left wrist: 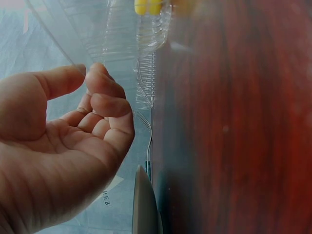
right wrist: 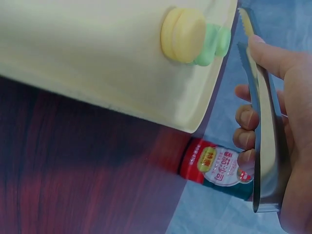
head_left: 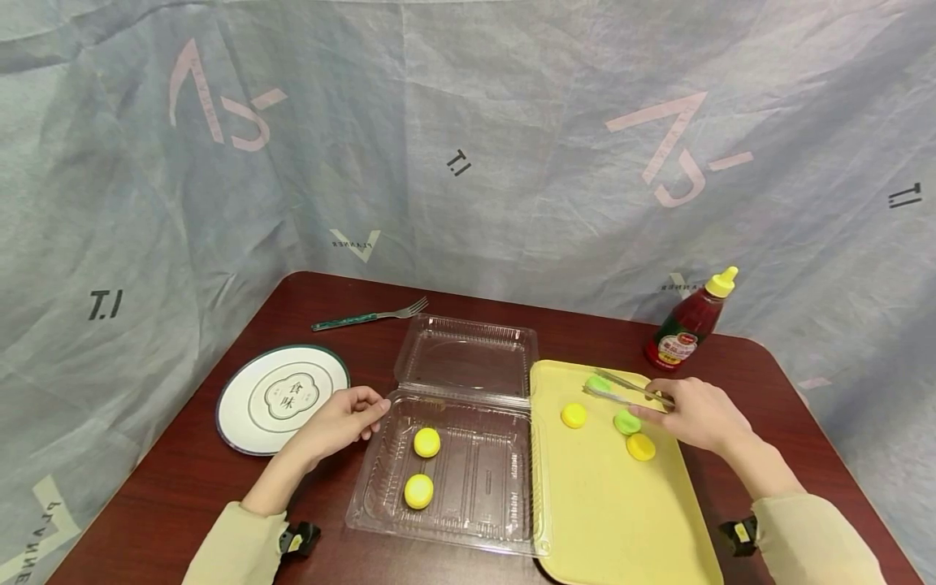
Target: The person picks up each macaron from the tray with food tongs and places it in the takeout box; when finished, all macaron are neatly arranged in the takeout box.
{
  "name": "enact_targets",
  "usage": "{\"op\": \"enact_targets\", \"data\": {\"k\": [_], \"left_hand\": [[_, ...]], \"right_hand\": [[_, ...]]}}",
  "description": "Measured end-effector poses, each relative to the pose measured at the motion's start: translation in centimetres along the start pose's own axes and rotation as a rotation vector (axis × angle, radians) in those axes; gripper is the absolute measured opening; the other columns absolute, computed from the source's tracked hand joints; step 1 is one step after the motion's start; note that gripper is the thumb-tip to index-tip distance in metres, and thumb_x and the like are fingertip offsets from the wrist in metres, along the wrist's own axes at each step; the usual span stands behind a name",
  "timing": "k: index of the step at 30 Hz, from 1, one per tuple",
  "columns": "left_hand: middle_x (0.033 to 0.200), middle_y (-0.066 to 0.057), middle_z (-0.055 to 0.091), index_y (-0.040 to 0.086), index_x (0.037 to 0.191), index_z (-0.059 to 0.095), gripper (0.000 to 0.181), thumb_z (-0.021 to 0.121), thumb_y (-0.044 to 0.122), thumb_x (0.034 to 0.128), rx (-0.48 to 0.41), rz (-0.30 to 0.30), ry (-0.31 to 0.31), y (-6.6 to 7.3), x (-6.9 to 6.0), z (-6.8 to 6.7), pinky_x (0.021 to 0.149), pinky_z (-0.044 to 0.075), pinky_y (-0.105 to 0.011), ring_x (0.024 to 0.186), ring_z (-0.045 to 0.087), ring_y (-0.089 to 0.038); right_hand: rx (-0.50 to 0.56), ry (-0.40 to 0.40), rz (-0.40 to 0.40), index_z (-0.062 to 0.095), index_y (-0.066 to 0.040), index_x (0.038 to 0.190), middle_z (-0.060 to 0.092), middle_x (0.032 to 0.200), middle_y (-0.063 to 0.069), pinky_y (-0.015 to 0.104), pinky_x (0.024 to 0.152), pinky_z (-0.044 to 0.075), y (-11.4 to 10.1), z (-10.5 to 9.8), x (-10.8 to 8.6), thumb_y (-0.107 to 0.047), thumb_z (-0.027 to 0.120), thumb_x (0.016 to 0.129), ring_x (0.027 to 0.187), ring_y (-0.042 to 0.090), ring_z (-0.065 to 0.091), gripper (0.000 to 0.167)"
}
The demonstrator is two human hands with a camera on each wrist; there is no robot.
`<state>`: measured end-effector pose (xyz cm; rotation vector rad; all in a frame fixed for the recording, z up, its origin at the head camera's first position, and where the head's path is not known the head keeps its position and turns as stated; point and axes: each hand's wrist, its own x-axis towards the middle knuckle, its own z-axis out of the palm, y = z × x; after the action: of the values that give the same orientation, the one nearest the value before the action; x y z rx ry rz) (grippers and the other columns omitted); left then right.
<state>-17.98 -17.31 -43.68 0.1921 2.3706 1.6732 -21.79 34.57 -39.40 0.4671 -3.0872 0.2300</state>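
My left hand (head_left: pixel 347 418) pinches the left rim of an opened clear plastic clamshell box (head_left: pixel 468 532) between thumb and index finger. Inside the box lie two yellow macarons, one (head_left: pixel 427 442) behind the other (head_left: pixel 418 491). Metal tongs (right wrist: pixel 267 146) are held in my right hand (head_left: pixel 698 414) over the back of a pale yellow tray (head_left: pixel 621 520). The tongs' tips stand apart at either side of a green macaron (head_left: pixel 599 384) in the head view; contact cannot be made out. Nearer on the tray are another green macaron (head_left: pixel 626 422) and two yellow ones (head_left: pixel 574 415).
A sauce bottle with a yellow cap (head_left: pixel 683 325) stands behind the tray, at the back right. To the left lies a white plate (head_left: pixel 252 390) with a dark rim. A green-handled fork (head_left: pixel 369 317) lies behind it. The box's lid (head_left: pixel 468 345) is folded back.
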Motion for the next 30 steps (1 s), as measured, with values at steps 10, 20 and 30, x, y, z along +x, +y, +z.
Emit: {"op": "enact_targets", "data": {"k": [10,20,30], "left_hand": [[0.072,-0.005,0.057,-0.001,0.099,0.062,0.020,0.059,0.018,0.1016,-0.001,-0.013,-0.001,0.1,-0.1,0.0,0.057,0.043,-0.025,0.064,0.053,-0.018],[0.072,-0.005,0.057,-0.001,0.099,0.062,0.019,0.058,0.018,0.1018,-0.006,-0.010,-0.004,0.1,0.0,0.0,0.057,0.043,-0.024,0.064,0.053,-0.018],[0.071,-0.005,0.057,-0.002,0.098,0.062,0.021,0.059,0.018,0.1017,-0.001,0.003,-0.001,0.0,0.0,0.0,0.056,0.043,-0.023,0.064,0.053,-0.018]], "right_hand": [[-0.007,-0.003,0.008,0.072,-0.011,0.113,0.071,0.092,-0.001,0.046,0.068,0.051,1.4,0.2,-0.1,-0.065,0.066,0.086,0.077,0.017,0.062,0.061],[-0.021,-0.046,0.023,0.071,-0.007,0.117,0.072,0.104,0.009,0.055,0.075,0.051,1.5,-0.2,0.2,-0.067,0.065,0.085,0.090,0.029,0.067,0.069],[-0.029,-0.070,0.021,0.073,-0.007,0.115,0.072,0.102,0.009,0.054,0.073,0.052,1.1,-0.4,0.6,-0.059,0.070,0.085,0.086,0.027,0.067,0.060]]}}
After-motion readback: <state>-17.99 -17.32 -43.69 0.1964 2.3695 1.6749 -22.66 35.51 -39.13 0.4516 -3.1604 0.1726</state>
